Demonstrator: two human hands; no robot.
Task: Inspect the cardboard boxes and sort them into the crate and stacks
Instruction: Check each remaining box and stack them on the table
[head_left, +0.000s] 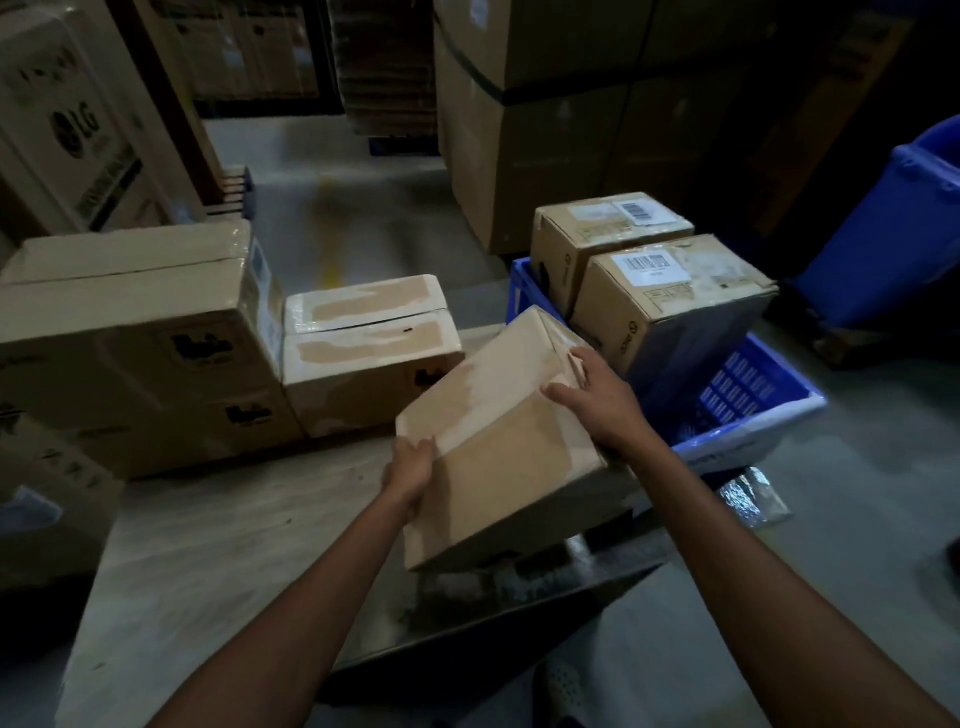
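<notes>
Both hands held a tilted cardboard box (498, 431) above the table's (234, 519) right edge, just beside the blue crate (748, 431). The left hand (410, 470) gripped its near-left corner with curled fingers, while the right hand (597, 400) lay spread against its far-right edge. Two labelled boxes (670, 291) stood in the crate, and a taped box (363, 348) sat beside the stacked boxes (130, 332) at the left.

A tall blue bin (883, 234) is seen far right. A silver foil bag (750, 501) (crumpled) is laid on the grey floor (857, 571), near right; a yellow line (330, 260) is painted farther off.
</notes>
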